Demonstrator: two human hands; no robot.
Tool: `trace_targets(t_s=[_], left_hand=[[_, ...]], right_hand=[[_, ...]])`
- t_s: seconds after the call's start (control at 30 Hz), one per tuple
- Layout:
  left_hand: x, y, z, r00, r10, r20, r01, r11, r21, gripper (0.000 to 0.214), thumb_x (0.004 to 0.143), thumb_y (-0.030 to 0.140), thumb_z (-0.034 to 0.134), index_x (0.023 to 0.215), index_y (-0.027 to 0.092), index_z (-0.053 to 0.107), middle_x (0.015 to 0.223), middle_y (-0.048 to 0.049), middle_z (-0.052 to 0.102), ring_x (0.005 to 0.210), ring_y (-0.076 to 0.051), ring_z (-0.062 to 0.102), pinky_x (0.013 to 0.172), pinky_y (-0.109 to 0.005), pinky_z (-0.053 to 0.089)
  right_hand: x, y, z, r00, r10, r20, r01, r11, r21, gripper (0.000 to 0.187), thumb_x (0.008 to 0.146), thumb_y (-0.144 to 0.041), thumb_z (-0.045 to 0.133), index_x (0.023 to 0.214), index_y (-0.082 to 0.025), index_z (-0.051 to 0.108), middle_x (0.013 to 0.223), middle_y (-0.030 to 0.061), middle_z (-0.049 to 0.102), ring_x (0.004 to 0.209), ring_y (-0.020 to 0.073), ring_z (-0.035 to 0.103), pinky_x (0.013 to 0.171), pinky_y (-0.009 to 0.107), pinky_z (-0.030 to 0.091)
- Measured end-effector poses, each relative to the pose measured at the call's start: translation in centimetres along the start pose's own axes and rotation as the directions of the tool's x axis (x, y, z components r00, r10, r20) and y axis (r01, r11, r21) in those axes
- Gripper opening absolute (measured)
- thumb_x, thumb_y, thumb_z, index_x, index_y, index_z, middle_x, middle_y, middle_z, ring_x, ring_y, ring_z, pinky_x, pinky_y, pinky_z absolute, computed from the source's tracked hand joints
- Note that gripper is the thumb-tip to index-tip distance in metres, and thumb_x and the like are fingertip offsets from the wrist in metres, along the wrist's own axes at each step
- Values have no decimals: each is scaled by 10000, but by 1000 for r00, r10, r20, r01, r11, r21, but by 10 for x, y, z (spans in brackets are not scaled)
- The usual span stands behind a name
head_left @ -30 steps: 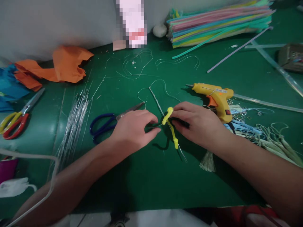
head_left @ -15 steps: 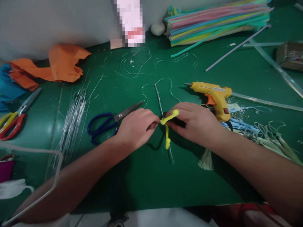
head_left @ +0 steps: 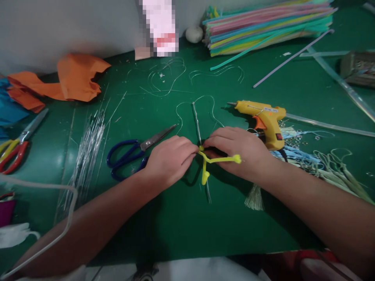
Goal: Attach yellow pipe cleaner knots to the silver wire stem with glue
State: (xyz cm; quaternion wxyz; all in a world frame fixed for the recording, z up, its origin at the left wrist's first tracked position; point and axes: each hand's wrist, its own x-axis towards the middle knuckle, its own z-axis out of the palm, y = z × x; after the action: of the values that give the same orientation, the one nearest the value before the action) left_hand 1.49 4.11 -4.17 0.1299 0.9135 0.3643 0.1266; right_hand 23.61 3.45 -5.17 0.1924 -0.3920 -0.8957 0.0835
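Near the middle of the table, a yellow pipe cleaner is wound round a thin wire stem. My left hand pinches it at the joint from the left, fingertips pressed together. From the right, my right hand closes its fingertips at the same joint; its exact hold is partly hidden. One yellow end reaches right across my right hand, and the other hangs down with a bent tip. Two fine curled wires rise from the top of the stem. Blue-handled scissors lie beside my left hand.
A yellow glue gun lies just beyond my right hand, near tassels and small rings. Wire lengths lie left. A pipe cleaner bundle, orange paper and red-and-yellow scissors lie farther out. A pale bent cable crosses my left forearm.
The free yellow end has swung from pointing up and right to lying lower and farther right. The lower yellow piece has shifted slightly left. Both hands stay at the joint.
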Motion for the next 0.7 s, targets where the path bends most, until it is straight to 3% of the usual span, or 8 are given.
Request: trace_targets(t_s=[0.3, 0.43, 0.7], left_hand=[[-4, -3, 1, 996, 66, -59, -67, 998, -10, 209, 948, 190, 514, 1028, 164, 706, 973, -61, 726, 858, -202, 643, 780, -329, 500], [-1, -3, -2, 1000, -3, -25, 4, 1000, 17, 172, 918, 256, 567, 968, 167, 706, 937, -68, 716, 840, -216, 631, 744, -335, 476], [1, -4, 2, 995, 46, -85, -40, 996, 78, 133, 875, 206, 573, 798, 165, 673, 814, -44, 699, 755, -222, 609, 667, -335, 430]], right_hand=[[1, 0, 4, 998, -21, -52, 19, 999, -44, 143, 916, -220, 556, 932, -171, 689, 884, 70, 715, 772, 203, 630, 654, 325, 424], [0, -4, 2, 997, -3, -75, -2, 998, -59, 145, 910, -214, 551, 921, -176, 691, 862, 61, 703, 744, 202, 620, 646, 331, 417], [0, -6, 0, 997, 20, -76, -24, 998, -59, 180, 868, -192, 563, 989, -180, 697, 986, 69, 707, 740, 193, 648, 597, 315, 434]])
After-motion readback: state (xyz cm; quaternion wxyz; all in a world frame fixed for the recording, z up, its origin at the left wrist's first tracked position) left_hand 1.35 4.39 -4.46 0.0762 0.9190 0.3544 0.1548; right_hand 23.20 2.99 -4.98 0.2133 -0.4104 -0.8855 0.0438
